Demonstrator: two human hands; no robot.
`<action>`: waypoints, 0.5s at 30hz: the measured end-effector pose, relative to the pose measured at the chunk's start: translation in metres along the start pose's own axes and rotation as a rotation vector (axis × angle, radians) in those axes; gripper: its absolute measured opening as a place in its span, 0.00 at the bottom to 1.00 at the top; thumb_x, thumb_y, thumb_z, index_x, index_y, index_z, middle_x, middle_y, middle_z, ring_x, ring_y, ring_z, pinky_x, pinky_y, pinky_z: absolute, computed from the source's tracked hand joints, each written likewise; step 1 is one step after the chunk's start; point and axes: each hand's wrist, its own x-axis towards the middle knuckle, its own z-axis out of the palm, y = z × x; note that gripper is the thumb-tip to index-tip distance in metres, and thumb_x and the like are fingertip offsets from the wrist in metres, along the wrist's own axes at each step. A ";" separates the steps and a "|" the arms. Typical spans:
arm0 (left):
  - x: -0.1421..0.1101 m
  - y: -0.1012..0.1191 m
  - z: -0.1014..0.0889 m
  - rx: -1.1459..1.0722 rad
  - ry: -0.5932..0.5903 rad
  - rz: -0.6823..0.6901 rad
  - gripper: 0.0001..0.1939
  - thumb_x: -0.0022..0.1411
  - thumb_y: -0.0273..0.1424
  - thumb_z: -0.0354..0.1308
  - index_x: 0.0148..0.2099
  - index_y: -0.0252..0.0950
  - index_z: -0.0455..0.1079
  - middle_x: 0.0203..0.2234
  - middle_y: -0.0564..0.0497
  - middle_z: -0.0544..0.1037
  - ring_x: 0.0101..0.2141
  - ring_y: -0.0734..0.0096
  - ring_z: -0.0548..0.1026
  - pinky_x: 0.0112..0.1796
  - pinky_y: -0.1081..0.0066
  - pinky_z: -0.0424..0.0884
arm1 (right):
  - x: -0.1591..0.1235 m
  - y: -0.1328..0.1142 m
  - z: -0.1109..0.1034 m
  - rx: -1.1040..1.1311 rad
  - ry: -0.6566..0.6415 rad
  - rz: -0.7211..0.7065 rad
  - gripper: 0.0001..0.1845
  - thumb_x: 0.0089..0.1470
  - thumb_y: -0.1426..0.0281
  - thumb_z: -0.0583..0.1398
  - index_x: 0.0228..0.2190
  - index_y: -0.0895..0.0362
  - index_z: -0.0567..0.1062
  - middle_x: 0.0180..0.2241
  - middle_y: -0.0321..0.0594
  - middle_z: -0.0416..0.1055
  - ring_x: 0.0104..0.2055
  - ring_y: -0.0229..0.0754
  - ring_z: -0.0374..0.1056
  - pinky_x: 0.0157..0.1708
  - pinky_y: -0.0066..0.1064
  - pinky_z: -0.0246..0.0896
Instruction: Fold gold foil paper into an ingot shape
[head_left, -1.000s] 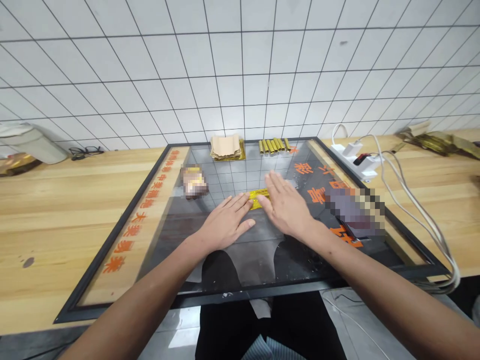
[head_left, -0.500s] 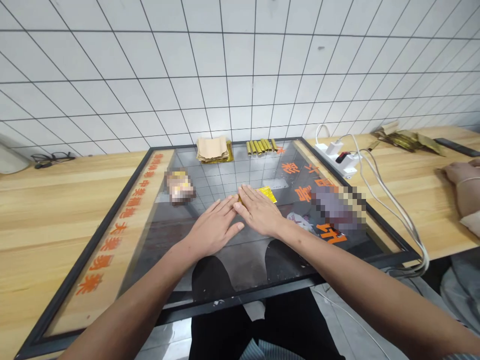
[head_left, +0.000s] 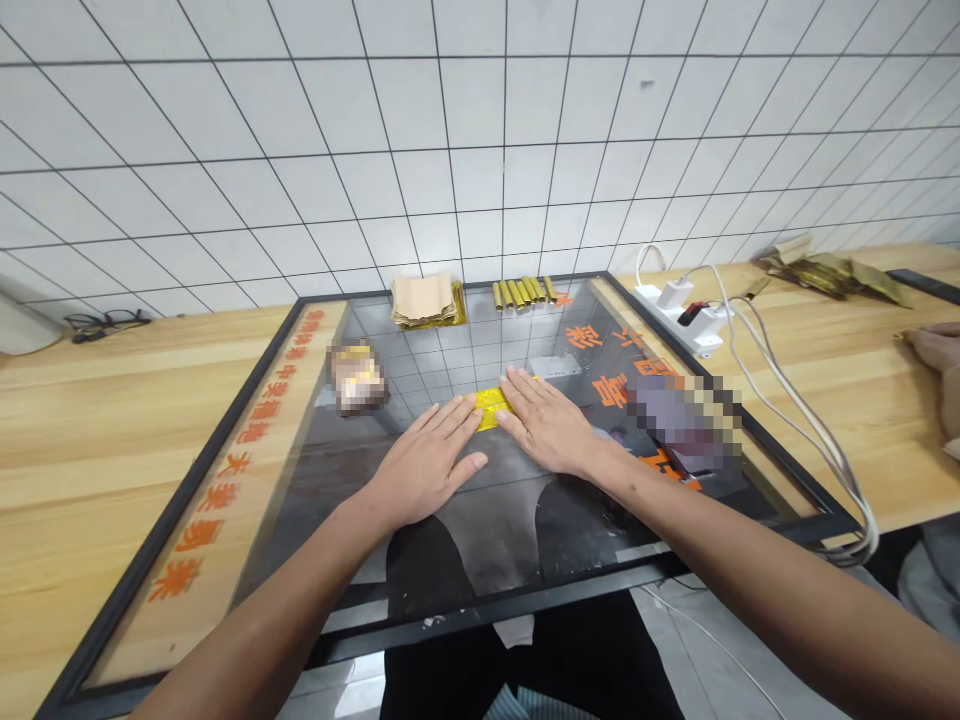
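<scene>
A small piece of gold foil paper (head_left: 491, 407) lies on the glass pane (head_left: 487, 500) of a black-framed board. My left hand (head_left: 427, 460) lies flat with fingers stretched out, its fingertips touching the foil's left end. My right hand (head_left: 545, 422) also lies flat and open, covering the foil's right end. At the far edge of the glass sit a stack of tan and gold paper sheets (head_left: 424, 298) and a row of several rolled gold tubes (head_left: 523, 290).
The board rests on a wooden bench (head_left: 97, 420) against a white tiled wall. A white power strip (head_left: 686, 315) with cables lies to the right, more gold paper (head_left: 829, 268) beyond it. Another person's hand (head_left: 937, 355) shows at the right edge. Glasses (head_left: 105, 322) lie far left.
My right hand slid left over the foil and then back right, so the foil's left part now shows between my hands. The view shifted a little to the right.
</scene>
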 end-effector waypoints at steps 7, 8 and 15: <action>0.000 0.004 -0.003 0.009 -0.015 -0.004 0.36 0.82 0.52 0.38 0.80 0.38 0.55 0.79 0.45 0.54 0.78 0.56 0.52 0.75 0.48 0.51 | -0.003 -0.003 0.000 0.010 0.037 -0.017 0.43 0.76 0.50 0.41 0.74 0.70 0.59 0.77 0.60 0.47 0.80 0.56 0.44 0.78 0.53 0.40; -0.001 0.004 -0.003 0.002 -0.014 -0.005 0.35 0.82 0.52 0.38 0.80 0.39 0.55 0.78 0.45 0.54 0.78 0.56 0.52 0.75 0.48 0.51 | -0.003 -0.003 0.000 0.016 0.040 -0.019 0.43 0.76 0.50 0.41 0.74 0.70 0.59 0.77 0.60 0.48 0.80 0.55 0.43 0.78 0.53 0.40; -0.001 0.003 -0.008 -0.145 0.016 -0.011 0.33 0.81 0.50 0.44 0.79 0.41 0.56 0.79 0.45 0.54 0.78 0.57 0.52 0.76 0.49 0.51 | -0.003 0.000 0.004 0.038 0.047 -0.010 0.44 0.76 0.48 0.41 0.75 0.66 0.59 0.78 0.58 0.48 0.81 0.53 0.43 0.78 0.52 0.40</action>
